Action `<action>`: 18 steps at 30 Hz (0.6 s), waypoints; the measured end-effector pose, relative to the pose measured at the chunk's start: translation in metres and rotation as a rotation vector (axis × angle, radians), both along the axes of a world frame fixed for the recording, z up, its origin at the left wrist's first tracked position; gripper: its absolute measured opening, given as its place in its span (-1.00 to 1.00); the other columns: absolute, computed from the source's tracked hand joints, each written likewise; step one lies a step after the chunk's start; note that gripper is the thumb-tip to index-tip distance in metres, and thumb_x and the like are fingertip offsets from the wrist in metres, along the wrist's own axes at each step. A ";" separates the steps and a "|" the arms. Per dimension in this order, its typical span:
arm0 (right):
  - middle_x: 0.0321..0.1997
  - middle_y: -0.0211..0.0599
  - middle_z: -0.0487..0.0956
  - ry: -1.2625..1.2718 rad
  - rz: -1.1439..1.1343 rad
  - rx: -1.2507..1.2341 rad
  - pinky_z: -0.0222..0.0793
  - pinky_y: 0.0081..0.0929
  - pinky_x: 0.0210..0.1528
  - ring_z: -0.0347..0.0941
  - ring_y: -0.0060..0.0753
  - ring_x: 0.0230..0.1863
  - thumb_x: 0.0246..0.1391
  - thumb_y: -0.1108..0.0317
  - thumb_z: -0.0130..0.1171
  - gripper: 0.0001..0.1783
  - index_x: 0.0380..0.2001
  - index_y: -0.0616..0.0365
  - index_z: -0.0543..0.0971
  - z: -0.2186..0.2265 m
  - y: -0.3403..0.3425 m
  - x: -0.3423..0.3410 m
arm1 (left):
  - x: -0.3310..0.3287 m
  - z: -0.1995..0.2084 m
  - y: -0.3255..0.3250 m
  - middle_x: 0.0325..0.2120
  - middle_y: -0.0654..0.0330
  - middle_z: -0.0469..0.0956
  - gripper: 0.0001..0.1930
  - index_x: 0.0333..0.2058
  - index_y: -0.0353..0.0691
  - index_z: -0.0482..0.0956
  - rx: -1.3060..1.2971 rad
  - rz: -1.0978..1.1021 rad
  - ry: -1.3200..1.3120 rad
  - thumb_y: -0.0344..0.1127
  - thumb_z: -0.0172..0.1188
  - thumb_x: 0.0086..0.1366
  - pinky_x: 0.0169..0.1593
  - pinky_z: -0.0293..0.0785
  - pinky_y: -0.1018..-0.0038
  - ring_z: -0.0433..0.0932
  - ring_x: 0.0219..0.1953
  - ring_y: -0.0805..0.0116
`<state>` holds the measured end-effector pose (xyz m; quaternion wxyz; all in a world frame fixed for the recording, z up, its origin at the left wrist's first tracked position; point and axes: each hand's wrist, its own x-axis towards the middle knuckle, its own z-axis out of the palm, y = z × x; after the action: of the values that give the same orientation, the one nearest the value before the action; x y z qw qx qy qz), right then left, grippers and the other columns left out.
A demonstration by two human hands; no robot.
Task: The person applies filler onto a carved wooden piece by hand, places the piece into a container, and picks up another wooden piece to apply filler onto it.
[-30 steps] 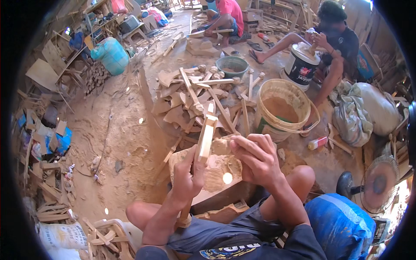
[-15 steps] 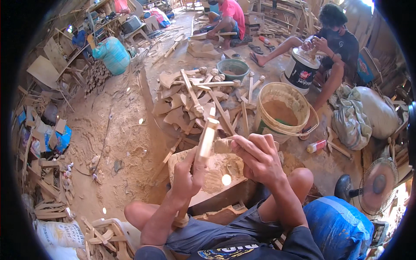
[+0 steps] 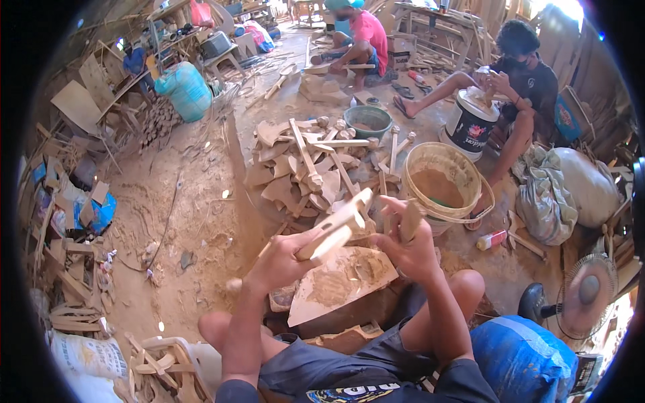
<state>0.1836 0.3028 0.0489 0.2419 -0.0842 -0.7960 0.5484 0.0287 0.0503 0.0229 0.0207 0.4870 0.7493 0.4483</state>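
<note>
In my left hand (image 3: 285, 258) is a long, pale carved wooden piece (image 3: 332, 232), tilted up to the right, with its far end near my right hand. My right hand (image 3: 416, 245) has its fingers closed round a small flat tan piece (image 3: 411, 220); whether it is wood or a sanding sheet I cannot make out. The two hands are apart. Below them, between my knees, lies a pale board (image 3: 309, 302) with brown dust or paste on it. Past my hands is a heap of carved wooden pieces (image 3: 279, 191), some long with knobbed ends.
A dirty white bucket (image 3: 410, 178) with brown contents stands beyond my right hand, near a green basin (image 3: 386, 127). One person (image 3: 527, 80) works at a lidded tub (image 3: 470, 124); another (image 3: 366, 37) sits farther back. A blue sack (image 3: 524, 352) and a fan (image 3: 588, 289) are at right.
The wooden piece has swung from nearly upright to a flatter tilt. My right hand has turned, showing the tan piece upright. The board between my knees has shifted and tilted.
</note>
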 end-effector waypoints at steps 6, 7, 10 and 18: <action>0.14 -0.22 0.68 0.227 0.322 0.250 0.53 -0.49 -0.06 0.63 -0.47 -0.12 -0.07 0.38 0.71 -0.34 0.16 0.16 0.70 -0.012 -0.002 -0.007 | 0.003 0.039 -0.005 -0.11 0.03 0.80 -0.50 0.10 -0.19 0.76 -0.193 -0.090 0.086 -0.34 0.57 0.14 -0.01 0.71 0.24 0.81 -0.11 0.02; 0.07 -0.20 0.73 0.191 0.342 0.191 0.55 -0.49 -0.06 0.65 -0.45 -0.14 -0.07 0.39 0.70 -0.39 0.10 0.18 0.73 -0.012 -0.009 -0.007 | 0.002 0.039 -0.006 -0.11 0.03 0.80 -0.50 0.10 -0.19 0.76 -0.192 -0.084 0.086 -0.34 0.57 0.14 -0.01 0.71 0.24 0.81 -0.11 0.02; -0.07 -0.22 0.78 0.267 0.217 0.176 0.57 -0.50 0.00 0.68 -0.45 -0.16 0.00 0.45 0.64 -0.53 0.02 0.24 0.75 -0.008 -0.022 -0.008 | 0.000 0.038 -0.003 -0.15 0.00 0.78 -0.66 -0.09 -0.25 0.77 -0.103 -0.025 0.168 -0.26 0.57 0.18 0.06 0.64 0.18 0.76 -0.07 0.00; -0.17 -0.40 0.73 0.274 -0.095 -0.053 0.49 -0.59 -0.22 0.53 -0.68 -0.29 0.09 0.39 0.61 -0.56 0.04 0.26 0.75 -0.030 -0.048 -0.016 | 0.008 -0.047 0.033 -0.23 0.17 0.40 -0.59 -0.07 -0.18 0.45 0.578 0.610 -0.596 0.02 0.36 0.47 0.09 0.45 0.25 0.46 -0.12 0.23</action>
<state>0.1678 0.2549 0.0191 0.3717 -0.0526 -0.7359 0.5635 0.0365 0.0828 -0.0244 -0.0338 0.0829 0.6642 0.7422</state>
